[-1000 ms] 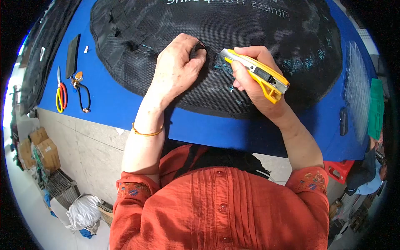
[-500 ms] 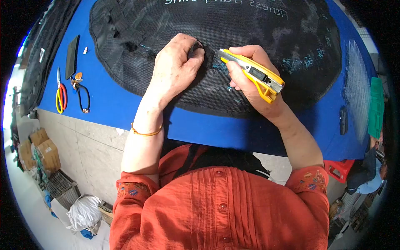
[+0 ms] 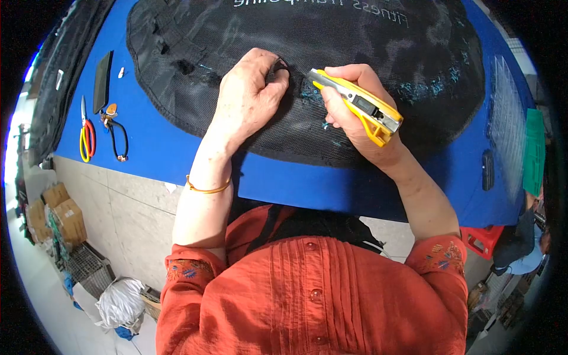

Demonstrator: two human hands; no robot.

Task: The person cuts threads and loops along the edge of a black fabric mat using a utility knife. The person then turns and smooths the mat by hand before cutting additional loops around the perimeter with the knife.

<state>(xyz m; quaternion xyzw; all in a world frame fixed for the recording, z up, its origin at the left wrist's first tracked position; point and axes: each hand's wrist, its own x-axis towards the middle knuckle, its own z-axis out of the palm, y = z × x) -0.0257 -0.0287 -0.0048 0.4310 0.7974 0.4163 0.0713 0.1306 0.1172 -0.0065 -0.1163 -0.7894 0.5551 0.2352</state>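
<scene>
A large black mesh sheet [image 3: 236, 35] with mirrored white lettering and scattered teal thread bits lies on the blue table [image 3: 296, 192]. My left hand [image 3: 251, 92] is closed on a pinched fold of the mesh, near the sheet's middle. My right hand [image 3: 361, 112] grips a yellow utility knife [image 3: 364, 105], its tip pointing up and left at the mesh beside my left hand. Whether the tip touches the mesh I cannot tell. Teal threads [image 3: 310, 94] lie just below the knife tip.
At the left of the table lie red-and-yellow scissors [image 3: 87, 133], a black-corded tool [image 3: 119, 136] and a dark flat bar [image 3: 103, 81]. A black object [image 3: 487, 170] and a green tray [image 3: 533, 152] are at the right. Another person [image 3: 520, 254] is at the lower right edge.
The knife and my right hand have shifted slightly left. My left hand has moved slightly left, still on the mesh, and the sheet's lettering sits slightly higher and further left.
</scene>
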